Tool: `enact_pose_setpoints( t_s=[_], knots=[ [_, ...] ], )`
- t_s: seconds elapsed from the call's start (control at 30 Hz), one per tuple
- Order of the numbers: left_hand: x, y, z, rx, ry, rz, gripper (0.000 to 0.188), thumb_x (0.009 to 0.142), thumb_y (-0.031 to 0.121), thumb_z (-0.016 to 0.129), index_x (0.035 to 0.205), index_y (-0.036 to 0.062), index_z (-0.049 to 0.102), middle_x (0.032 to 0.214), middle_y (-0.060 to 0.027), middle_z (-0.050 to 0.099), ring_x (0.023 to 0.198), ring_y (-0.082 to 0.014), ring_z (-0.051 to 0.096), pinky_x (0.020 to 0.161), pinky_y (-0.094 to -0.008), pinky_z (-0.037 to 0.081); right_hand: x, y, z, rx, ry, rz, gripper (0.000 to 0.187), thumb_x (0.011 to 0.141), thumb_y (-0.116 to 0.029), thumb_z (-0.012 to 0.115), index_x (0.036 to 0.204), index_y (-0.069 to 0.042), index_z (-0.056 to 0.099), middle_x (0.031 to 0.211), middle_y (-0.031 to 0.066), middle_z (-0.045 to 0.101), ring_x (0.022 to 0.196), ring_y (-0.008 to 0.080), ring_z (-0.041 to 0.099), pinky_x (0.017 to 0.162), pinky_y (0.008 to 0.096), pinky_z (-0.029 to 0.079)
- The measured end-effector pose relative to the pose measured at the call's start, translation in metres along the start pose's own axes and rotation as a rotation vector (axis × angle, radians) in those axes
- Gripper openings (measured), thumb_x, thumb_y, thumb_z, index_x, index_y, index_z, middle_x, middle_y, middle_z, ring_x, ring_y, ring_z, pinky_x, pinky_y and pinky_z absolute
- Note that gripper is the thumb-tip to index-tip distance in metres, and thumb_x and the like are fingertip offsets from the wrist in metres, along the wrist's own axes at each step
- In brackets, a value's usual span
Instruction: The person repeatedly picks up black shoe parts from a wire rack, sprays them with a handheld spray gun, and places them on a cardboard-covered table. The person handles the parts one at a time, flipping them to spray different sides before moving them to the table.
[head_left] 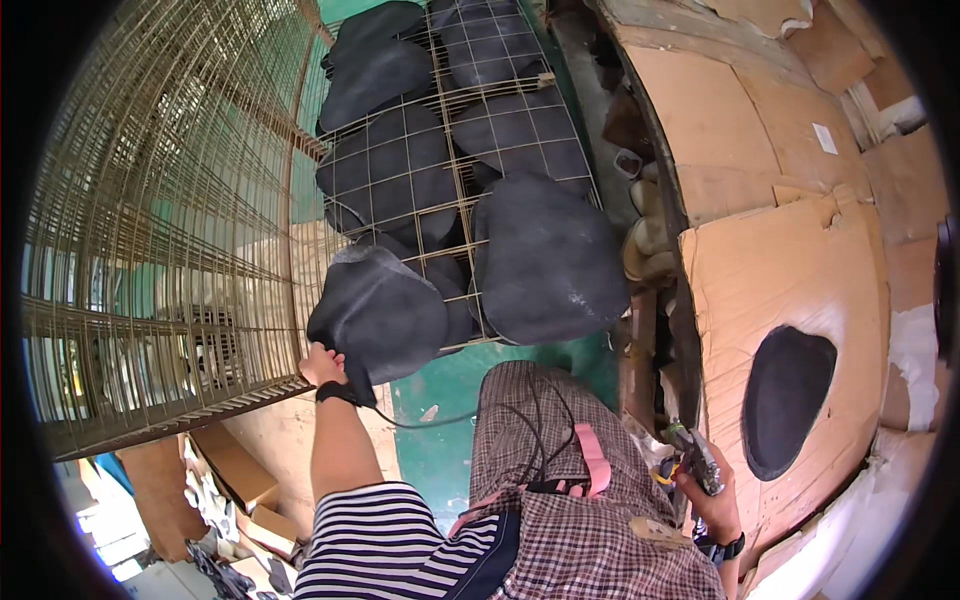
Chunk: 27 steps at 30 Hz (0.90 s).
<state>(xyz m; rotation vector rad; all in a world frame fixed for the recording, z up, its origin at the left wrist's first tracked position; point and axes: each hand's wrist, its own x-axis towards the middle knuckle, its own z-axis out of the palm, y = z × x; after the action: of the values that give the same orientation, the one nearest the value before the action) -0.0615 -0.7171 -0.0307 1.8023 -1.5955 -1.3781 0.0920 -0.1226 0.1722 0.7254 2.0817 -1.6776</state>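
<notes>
My left hand (325,368) is closed at the lower left edge of a dark grey, leather-like sheet (385,310), its fingers pinching the rim. That sheet lies on a wire rack (462,180), its upper edge slightly folded and pale. Beside it on the rack rests another rounded dark sheet (550,260). My right hand (712,495) is wrapped round a small greyish hand tool (703,462) with greenish and orange-yellow parts; its exact kind does not show. It is held low on the right, next to the cardboard-covered table (720,340).
More dark sheets (390,165) lie under and on the rack's wires farther off. Stacked wire racks (170,200) stand at the left. A dark oval piece (790,400) lies on the cardboard at the right. A dark cord (435,422) runs across my lap, past a pink strap (592,460).
</notes>
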Motion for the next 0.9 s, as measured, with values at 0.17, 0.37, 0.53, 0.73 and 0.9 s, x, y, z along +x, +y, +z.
enact_pose_setpoints(
  t_s=[0.17, 0.37, 0.53, 0.73, 0.9],
  knots=[
    [-0.018, -0.027, 0.072, 0.404, 0.152, 0.682, 0.033, 0.078, 0.012, 0.058, 0.107, -0.0018, 0.061, 0.084, -0.0122, 0.064, 0.053, -0.0183, 0.058, 0.045, -0.0274, 0.048, 0.0, -0.005, 0.002, -0.012, -0.008, 0.03, 0.055, 0.073, -0.005, 0.07, 0.124, 0.0, 0.05, 0.085, 0.0014, 0.061, 0.077, 0.0087, 0.056, 0.07, 0.0235, 0.047],
    [-0.15, 0.005, 0.182, 0.231, -0.666, 0.46, 0.022, 0.078, 0.02, 0.067, 0.087, 0.0006, 0.069, 0.069, -0.0061, 0.063, 0.047, -0.0147, 0.057, 0.043, -0.0271, 0.048, -0.005, -0.003, 0.002, 0.019, 0.079, 0.053, 0.053, 0.074, -0.005, 0.069, 0.123, 0.0, 0.051, 0.084, 0.0019, 0.061, 0.077, 0.0099, 0.057, 0.072, 0.0244, 0.047],
    [-0.195, -0.033, 0.253, 0.751, -0.781, 0.349, 0.028, 0.074, 0.019, 0.064, 0.068, -0.0078, 0.062, 0.063, -0.016, 0.064, 0.05, -0.0239, 0.065, 0.053, -0.0333, 0.052, -0.007, 0.005, -0.002, 0.007, 0.085, 0.042, 0.051, 0.073, -0.006, 0.069, 0.121, 0.0, 0.053, 0.084, 0.0016, 0.06, 0.076, 0.0092, 0.055, 0.07, 0.0235, 0.046],
    [-0.158, -0.027, 0.252, 0.374, -0.754, 0.122, 0.013, 0.077, 0.01, 0.056, 0.078, -0.0018, 0.062, 0.062, -0.0077, 0.06, 0.045, -0.019, 0.057, 0.04, -0.0306, 0.044, -0.013, 0.004, -0.011, 0.043, 0.149, 0.083, 0.052, 0.076, -0.005, 0.069, 0.124, -0.001, 0.05, 0.084, -0.0006, 0.06, 0.078, 0.0084, 0.055, 0.072, 0.0241, 0.045],
    [-0.14, -0.01, 0.218, 0.351, -0.712, -0.138, 0.016, 0.08, 0.013, 0.055, 0.094, 0.0048, 0.053, 0.071, -0.0094, 0.057, 0.053, -0.0226, 0.059, 0.046, -0.0359, 0.047, -0.018, 0.009, -0.019, 0.053, 0.185, 0.05, 0.054, 0.075, -0.007, 0.071, 0.125, -0.001, 0.05, 0.087, 0.0002, 0.062, 0.08, 0.0081, 0.056, 0.075, 0.0239, 0.045]
  ],
)
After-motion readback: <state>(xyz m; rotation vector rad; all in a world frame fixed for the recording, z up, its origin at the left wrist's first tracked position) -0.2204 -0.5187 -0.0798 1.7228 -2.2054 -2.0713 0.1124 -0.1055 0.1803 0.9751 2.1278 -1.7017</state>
